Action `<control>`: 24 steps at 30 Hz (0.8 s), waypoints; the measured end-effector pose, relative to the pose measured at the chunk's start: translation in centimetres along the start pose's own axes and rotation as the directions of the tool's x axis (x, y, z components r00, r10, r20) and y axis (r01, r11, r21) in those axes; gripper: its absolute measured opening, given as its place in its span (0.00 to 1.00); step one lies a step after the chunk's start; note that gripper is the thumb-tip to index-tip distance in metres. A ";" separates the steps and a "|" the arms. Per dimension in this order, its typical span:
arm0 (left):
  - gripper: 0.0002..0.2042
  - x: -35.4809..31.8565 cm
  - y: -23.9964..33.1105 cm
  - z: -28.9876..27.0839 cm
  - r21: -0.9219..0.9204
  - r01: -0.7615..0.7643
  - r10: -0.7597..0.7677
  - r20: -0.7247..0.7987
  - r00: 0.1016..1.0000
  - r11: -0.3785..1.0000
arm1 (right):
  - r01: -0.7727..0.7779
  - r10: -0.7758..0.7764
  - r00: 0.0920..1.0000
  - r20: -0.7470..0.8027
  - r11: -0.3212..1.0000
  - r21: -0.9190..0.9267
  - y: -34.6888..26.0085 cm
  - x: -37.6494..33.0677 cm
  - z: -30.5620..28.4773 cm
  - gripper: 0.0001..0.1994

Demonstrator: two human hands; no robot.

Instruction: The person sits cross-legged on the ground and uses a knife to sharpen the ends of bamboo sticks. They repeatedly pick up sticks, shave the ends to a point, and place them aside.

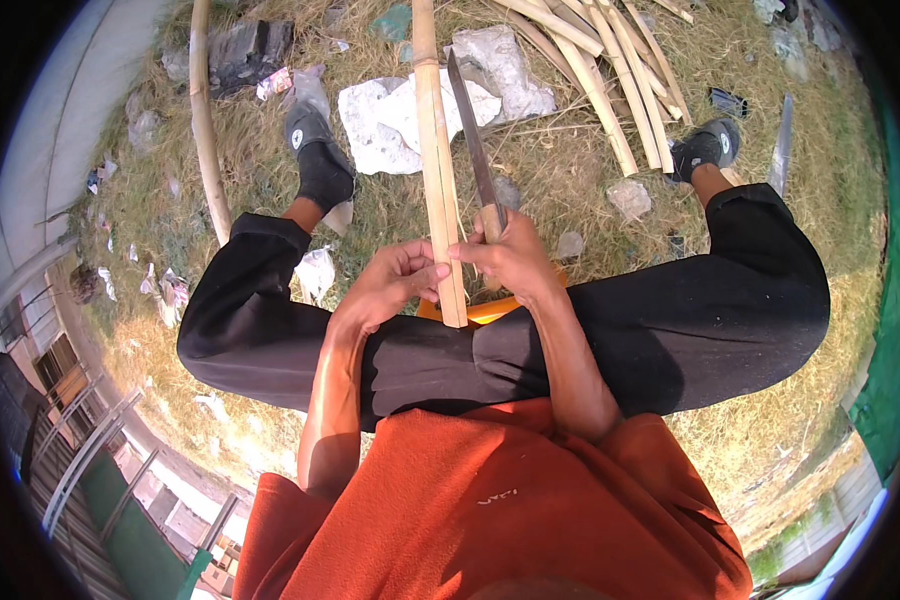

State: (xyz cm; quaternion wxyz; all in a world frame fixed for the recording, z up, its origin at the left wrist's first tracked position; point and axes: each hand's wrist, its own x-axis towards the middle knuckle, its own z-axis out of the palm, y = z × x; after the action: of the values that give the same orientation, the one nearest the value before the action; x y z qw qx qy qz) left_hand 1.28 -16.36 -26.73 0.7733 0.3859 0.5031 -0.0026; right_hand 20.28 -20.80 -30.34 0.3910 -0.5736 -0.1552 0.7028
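Note:
A long pale piece of bamboo (433,140) stretches from the top of the view to just in front of my lap, with a split line along its near part. My left hand (395,280) is closed on its near end, thumb and fingers pinching the sides. In my right hand (513,260) is the wooden handle of a machete (473,135), its long dark blade pointing away from me beside the bamboo. The right thumb also touches the bamboo's right edge. Part of the handle is hidden by my fingers.
White rocks (375,125) lie beyond my hands, partly under the bamboo. Several split bamboo strips (610,90) are heaped at the far right, near a long metal blade (782,145). A bamboo pole (206,130) lies left. Something yellow (490,308) shows between my legs.

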 end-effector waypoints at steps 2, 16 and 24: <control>0.10 0.0 0.0 0.3 -0.004 -0.013 0.012 -0.012 1.000 1.000 | -0.015 0.015 1.000 0.004 0.999 -0.035 -0.1 -0.1 0.0 0.17; 0.10 -0.1 0.4 1.8 -0.087 -0.022 0.023 0.016 1.000 0.996 | 0.008 -0.008 1.000 0.011 0.999 -0.048 0.2 0.1 0.0 0.16; 0.12 0.4 -2.1 1.8 0.077 0.118 -0.129 0.151 0.980 0.990 | 0.215 -0.192 0.929 -0.316 0.976 0.037 0.8 2.8 0.6 0.17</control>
State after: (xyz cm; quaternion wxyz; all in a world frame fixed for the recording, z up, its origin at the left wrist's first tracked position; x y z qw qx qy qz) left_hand 2.06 -18.75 -27.91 0.7951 0.3784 0.4637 -0.0977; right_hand 19.30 -19.11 -32.65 0.5015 -0.6435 -0.1251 0.5645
